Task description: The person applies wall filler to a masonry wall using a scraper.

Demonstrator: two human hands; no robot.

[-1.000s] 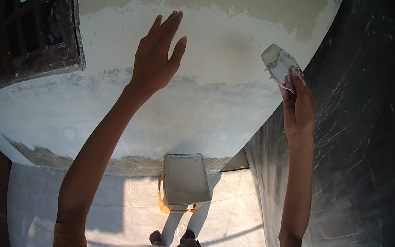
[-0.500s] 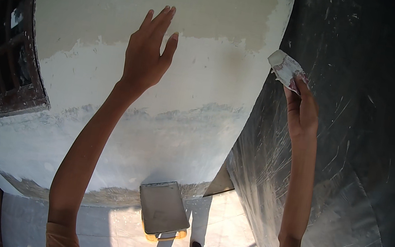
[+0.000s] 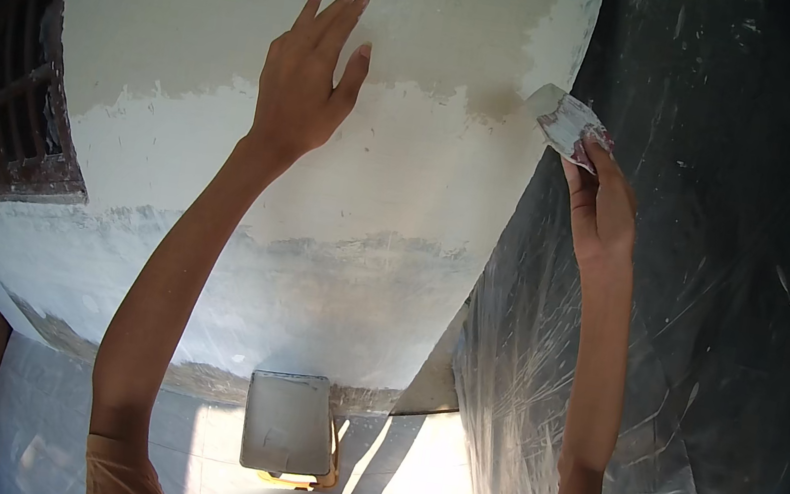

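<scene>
In the head view, my only one, I have the scraper [image 3: 566, 122] between one and two o'clock from centre, its pale blade aimed toward ten o'clock, over the edge of the wall [image 3: 354, 176]; whether it touches, I can't tell. My right hand [image 3: 608, 201] pinches its near end between thumb and fingers. My left hand [image 3: 302, 82], at eleven o'clock, is spread, thumb apart from straight fingers, over the border of the grey-beige patch [image 3: 195, 17]; I can't tell if it bears on the surface. To work well here, I'd judge, I should lay the blade low and level, press evenly, and keep its corner clear of the dark sheet [image 3: 722, 222] at three o'clock. The grey-topped tub [image 3: 289, 424] sits near seven, below both hands.
</scene>
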